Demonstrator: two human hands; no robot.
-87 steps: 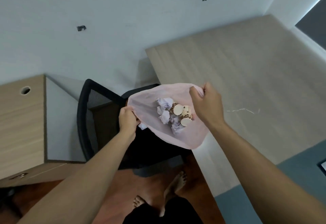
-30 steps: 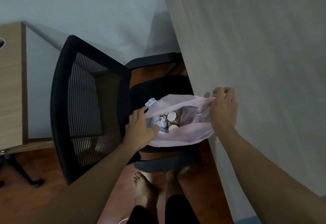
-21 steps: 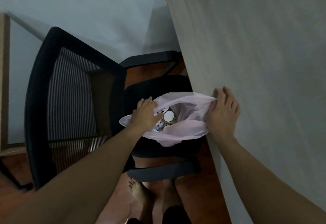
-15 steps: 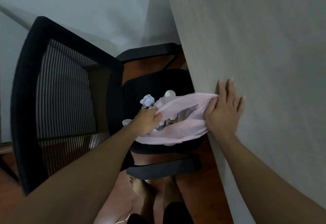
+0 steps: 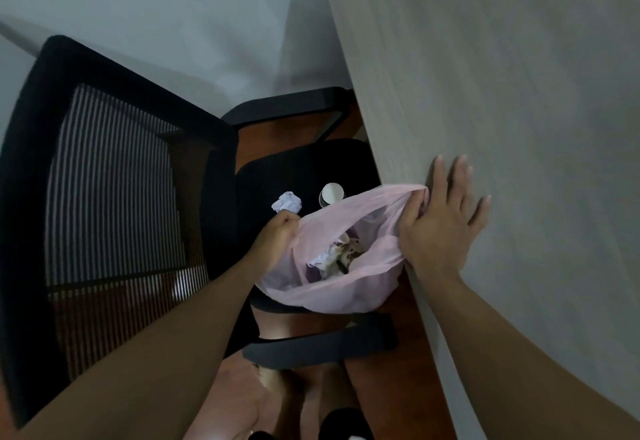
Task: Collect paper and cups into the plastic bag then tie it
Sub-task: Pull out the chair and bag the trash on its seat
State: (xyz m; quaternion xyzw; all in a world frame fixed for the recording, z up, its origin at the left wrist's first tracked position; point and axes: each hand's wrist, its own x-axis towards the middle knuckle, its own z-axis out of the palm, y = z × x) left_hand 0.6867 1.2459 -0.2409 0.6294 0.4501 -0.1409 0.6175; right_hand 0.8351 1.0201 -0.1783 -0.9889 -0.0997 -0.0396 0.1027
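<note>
Head view, looking down: left hand is curled closed, pinching the left rim of a thin, translucent pale-pink plastic bag. Right hand is mostly spread, fingers flat on the pale grey wood-grain tabletop at its edge, w/ the thumb side pressing the bag's right rim/handle against that edge; palm open, not a full fist.

Bag hangs betw. the two hands, mouth stretched open toward the camera, its body sagging over the seat of a black mesh-back office chair. Inside, near the bottom: crumpled white paper balls & at least one brown-speckled paper cup, partly hidden by the bag's folds.

Outside the bag, on the black seat just beyond the far rim: one crumpled white paper wad, just above the left hand, & a white-topped paper cup, standing upright, close to the bag's edge.

Reddish-brown wood floor shows under the chair. Pale wall behind it.
</note>
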